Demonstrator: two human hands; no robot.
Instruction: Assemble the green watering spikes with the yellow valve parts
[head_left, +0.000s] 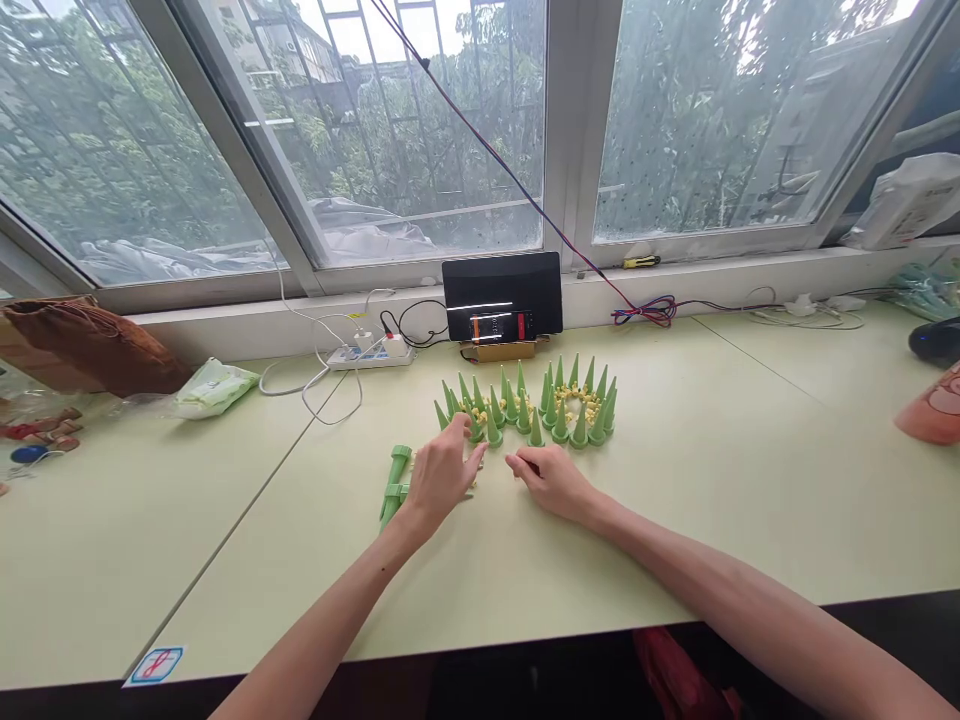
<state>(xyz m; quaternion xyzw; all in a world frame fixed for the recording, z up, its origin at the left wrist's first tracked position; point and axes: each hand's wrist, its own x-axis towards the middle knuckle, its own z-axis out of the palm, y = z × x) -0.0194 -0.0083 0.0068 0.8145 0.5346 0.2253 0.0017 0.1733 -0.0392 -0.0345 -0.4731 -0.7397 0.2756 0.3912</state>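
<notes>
Green plant watering spikes [578, 430] stand upright, points up, in two rings on the pale green table. Small yellow pieces [564, 398] lie among them. My left hand [441, 468] is at the front of the left ring, with its fingertips around a green spike [475, 428]; the thumb is on the near side, and the contact is partly hidden. Just in front of the rings, my right hand [553, 482] is closed, thumb against bent fingers; what is in it, if anything, is too small to tell. More green spikes [395, 480] lie beside my left hand, partly covered by it.
Behind the rings, a phone [501, 327] leans against a black tablet-like screen [517, 280]. Left of it is a power strip [371, 355] with loose cables. A green-white packet [216, 387] and brown bag [90, 345] lie farther left. A table seam [247, 510] runs diagonally.
</notes>
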